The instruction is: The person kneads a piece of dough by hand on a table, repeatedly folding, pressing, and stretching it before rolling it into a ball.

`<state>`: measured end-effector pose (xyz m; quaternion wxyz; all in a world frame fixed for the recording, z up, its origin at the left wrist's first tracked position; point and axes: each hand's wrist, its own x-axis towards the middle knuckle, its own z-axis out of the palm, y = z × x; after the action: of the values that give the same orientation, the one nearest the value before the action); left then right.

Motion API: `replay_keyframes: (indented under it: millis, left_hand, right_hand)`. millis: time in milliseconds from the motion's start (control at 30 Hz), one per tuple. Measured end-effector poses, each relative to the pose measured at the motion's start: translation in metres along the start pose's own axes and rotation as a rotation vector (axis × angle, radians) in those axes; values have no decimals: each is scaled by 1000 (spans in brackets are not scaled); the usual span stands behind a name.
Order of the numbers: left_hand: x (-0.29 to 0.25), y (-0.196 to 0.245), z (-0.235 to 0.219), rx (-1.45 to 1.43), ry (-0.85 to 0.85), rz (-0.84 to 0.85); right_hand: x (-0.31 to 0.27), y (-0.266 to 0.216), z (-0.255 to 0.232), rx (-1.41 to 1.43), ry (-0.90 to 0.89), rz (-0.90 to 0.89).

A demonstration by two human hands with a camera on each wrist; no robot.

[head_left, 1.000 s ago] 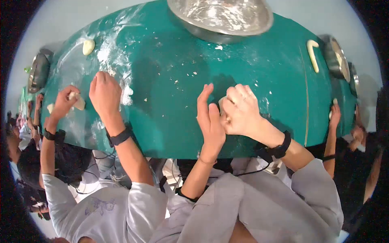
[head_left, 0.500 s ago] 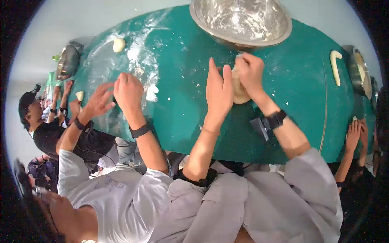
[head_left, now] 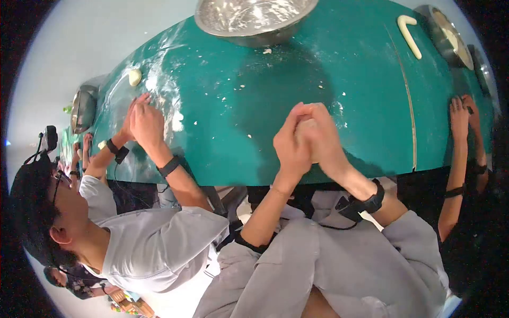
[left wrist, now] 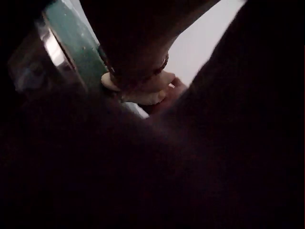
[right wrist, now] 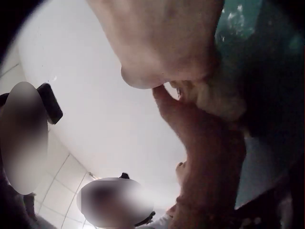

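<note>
Over the front part of the green table (head_left: 222, 159), my left hand (head_left: 291, 148) and right hand (head_left: 330, 143) come together around a lump of dough. Most of the dough is hidden between the palms and fingers. In the right wrist view the pale dough (right wrist: 221, 100) shows between my right hand (right wrist: 167, 47), above, and my left hand (right wrist: 205, 138), below. The left wrist view is mostly dark, with part of my left hand (left wrist: 138, 86) showing in the middle.
A floury metal bowl (head_left: 260, 24) stands at the far edge. A curved dough strip (head_left: 408, 36) lies far right near another bowl (head_left: 445, 37). To the left, a neighbouring person's hands (head_left: 146, 124) work near a small dough piece (head_left: 135, 77) and scattered flour.
My left hand was held upright with straight fingers beside the dough while the right hand gripped it; now both hands close around it, nearer the front edge. The head view has shifted.
</note>
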<state>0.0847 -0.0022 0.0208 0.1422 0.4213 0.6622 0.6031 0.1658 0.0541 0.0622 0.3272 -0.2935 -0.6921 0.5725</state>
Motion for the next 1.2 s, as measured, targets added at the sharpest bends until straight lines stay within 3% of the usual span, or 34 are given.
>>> replay_keyframes:
  millis: [67,300,433,500,533,600,633,667,733,767,867,900,933,1000,1100,1133,1200]
  left_hand:
    - [7,0,-3,-146,35,-119]
    - [46,-43,3,-103,43,-45]
    - [73,-46,12,97,201,-59]
    - [80,-43,12,-117,207,-139]
    - [77,-41,7,-219,204,-185]
    - [65,-60,-6,-125,100,-104]
    - [63,-58,-5,-245,99,-88]
    - [61,-60,-4,-366,97,-73]
    - [40,-31,-2,-934,186,-136]
    - [35,-6,-21,-1147,150,-273]
    - [24,-21,-52,-869,311,-172]
    - [23,-19,-60,-862,287,-157]
    - [21,-16,-67,-855,267,-146]
    - [9,-15,-74,-823,255,-147]
    - [7,-22,-81,-773,298,-144]
    - [9,-24,-82,-753,269,-156]
    - [10,-28,-82,-707,228,-188]
  right_hand:
    - [6,-11,8,-111,47,-123]
    - [53,7,26,-277,226,-292]
    - [92,20,29,-176,179,-184]
    - [99,21,27,-135,163,-229]
    - [92,17,27,-192,162,-305]
    - [87,5,26,-305,162,-474]
    - [80,-9,28,-393,140,-571]
    - [73,-24,29,-513,96,-539]
    - [54,-48,38,-746,-2,-428]
    - [53,-50,41,-733,-5,-350]
    - [44,-19,37,-995,-142,-476]
    - [35,-34,40,-1035,-247,-445]
    - [26,-31,42,-1082,-296,-574]
    - [15,-34,46,-1161,-520,-581]
    - [19,15,30,-1092,-503,-933]
    - [29,13,21,-982,-513,-943]
    - [58,26,20,-867,-259,-904]
